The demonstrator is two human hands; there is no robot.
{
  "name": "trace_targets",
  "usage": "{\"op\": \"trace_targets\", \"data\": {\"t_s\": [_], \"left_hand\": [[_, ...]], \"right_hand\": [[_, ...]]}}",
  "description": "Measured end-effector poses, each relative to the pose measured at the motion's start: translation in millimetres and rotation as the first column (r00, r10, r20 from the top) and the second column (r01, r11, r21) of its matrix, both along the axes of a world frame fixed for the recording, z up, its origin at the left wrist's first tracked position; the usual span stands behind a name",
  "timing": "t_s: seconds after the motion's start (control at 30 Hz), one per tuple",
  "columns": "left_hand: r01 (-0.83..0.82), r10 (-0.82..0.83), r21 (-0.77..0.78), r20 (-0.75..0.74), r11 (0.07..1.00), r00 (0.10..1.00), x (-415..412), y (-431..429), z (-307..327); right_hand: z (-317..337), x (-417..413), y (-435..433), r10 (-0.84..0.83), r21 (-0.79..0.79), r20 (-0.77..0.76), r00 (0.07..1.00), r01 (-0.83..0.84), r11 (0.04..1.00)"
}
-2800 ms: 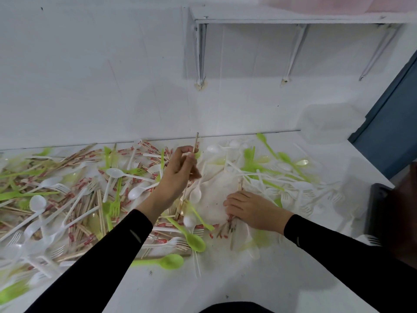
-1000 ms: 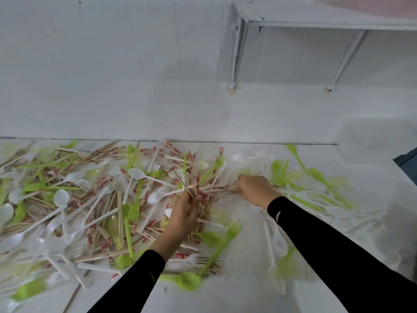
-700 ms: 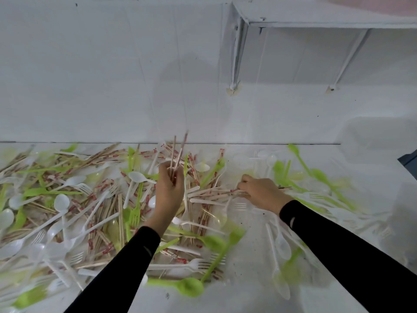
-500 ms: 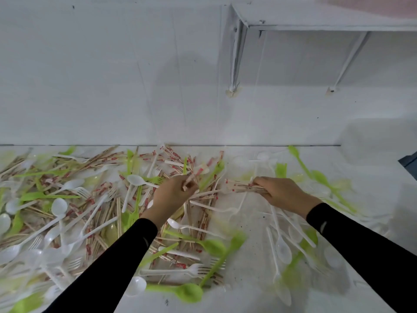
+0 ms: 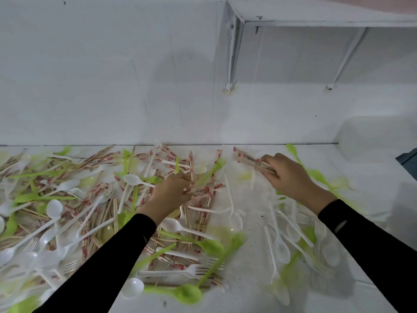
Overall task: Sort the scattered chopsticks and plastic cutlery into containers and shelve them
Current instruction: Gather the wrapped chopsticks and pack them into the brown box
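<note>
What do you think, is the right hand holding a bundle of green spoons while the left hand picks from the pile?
Not spoons. The head view shows the right hand gripping a bundle of wrapped chopsticks; the left hand does pick from the pile.
</note>
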State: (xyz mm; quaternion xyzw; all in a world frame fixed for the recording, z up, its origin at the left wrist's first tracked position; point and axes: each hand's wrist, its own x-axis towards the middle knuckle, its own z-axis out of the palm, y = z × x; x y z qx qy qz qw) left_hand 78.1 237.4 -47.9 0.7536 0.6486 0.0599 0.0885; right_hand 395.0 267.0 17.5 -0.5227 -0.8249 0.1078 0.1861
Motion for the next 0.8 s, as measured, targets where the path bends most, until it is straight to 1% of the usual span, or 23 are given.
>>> {"op": "trace_targets", "data": {"t_s": [0.03, 0.1, 0.13, 0.17, 0.23, 0.27, 0.33, 0.37, 0.43, 0.5, 0.53, 0.6, 0.67, 0.7, 0.73, 0.8], "left_hand": [[-0.018, 0.017, 0.009, 0.046, 1.000, 0.999, -2.8, -0.5, 2.7], [-0.061, 0.058, 0.016, 0.152, 0.998, 0.987, -10.6, -0.6, 7.4], [-0.078, 0.074, 0.011, 0.193, 0.997, 0.978, -14.6, -0.2, 9.4], [-0.091, 0.088, 0.003, 0.230, 0.996, 0.969, -18.3, 0.6, 10.7], [-0.118, 0.111, 0.006, 0.299, 0.993, 0.948, -24.5, 1.6, 11.6], [-0.137, 0.125, 0.016, 0.309, 0.990, 0.943, -26.5, 1.1, 11.6], [-0.191, 0.173, 0.049, 0.254, 0.980, 0.952, -27.4, -1.4, 9.8], [-0.219, 0.199, 0.068, 0.224, 0.973, 0.954, -26.9, -2.6, 7.9], [-0.278, 0.256, 0.095, 0.192, 0.956, 0.947, -26.0, -4.1, 3.2], [-0.319, 0.297, 0.107, 0.182, 0.942, 0.937, -22.5, -4.5, 2.5], [-0.319, 0.294, 0.114, 0.192, 0.941, 0.936, -19.6, -3.0, 2.1], [-0.285, 0.254, 0.096, 0.251, 0.954, 0.934, -9.1, -0.3, 4.6], [-0.233, 0.230, -0.018, 0.251, 0.972, 0.940, 1.7, 1.7, 4.4], [-0.213, 0.225, -0.076, 0.210, 0.974, 0.951, 6.5, 1.9, 3.7], [-0.200, 0.216, -0.118, 0.144, 0.973, 0.966, 10.1, 1.6, 3.5], [-0.200, 0.206, -0.165, 0.020, 0.966, 0.978, 13.1, 2.1, 1.3]], "right_hand": [[0.9, -0.6, 1.5, -0.017, 0.003, -0.026, 1.000, 0.017, 1.000], [2.5, -6.7, 0.5, -0.022, -0.057, -0.099, 0.995, 0.017, 0.998], [1.7, -11.3, -1.2, -0.003, -0.094, -0.108, 0.994, -0.007, 0.996], [0.3, -16.7, -4.3, 0.028, -0.126, -0.096, 0.995, -0.040, 0.991], [-3.9, -30.3, -10.9, 0.103, -0.175, 0.002, 0.995, -0.101, 0.979], [-8.6, -38.3, -13.5, 0.143, -0.184, 0.055, 0.988, -0.131, 0.974], [-22.2, -55.2, -18.1, 0.268, -0.177, 0.164, 0.949, -0.239, 0.955], [-30.4, -65.1, -21.6, 0.339, -0.156, 0.232, 0.912, -0.309, 0.938], [-50.9, -83.4, -26.0, 0.469, -0.086, 0.366, 0.804, -0.472, 0.877], [-68.9, -95.9, -26.6, 0.516, -0.085, 0.468, 0.718, -0.544, 0.835], [-75.4, -101.3, -23.5, 0.518, -0.099, 0.499, 0.695, -0.548, 0.831], [-82.4, -109.1, -19.5, 0.507, -0.087, 0.533, 0.678, -0.552, 0.829], [-85.7, -113.2, -17.9, 0.509, -0.085, 0.555, 0.658, -0.564, 0.822], [-88.9, -112.4, -17.0, 0.513, -0.080, 0.557, 0.654, -0.572, 0.816], [-93.3, -109.8, -16.5, 0.517, -0.056, 0.534, 0.669, -0.582, 0.811], [-99.5, -103.3, -16.8, 0.508, -0.008, 0.522, 0.685, -0.591, 0.806]]}}
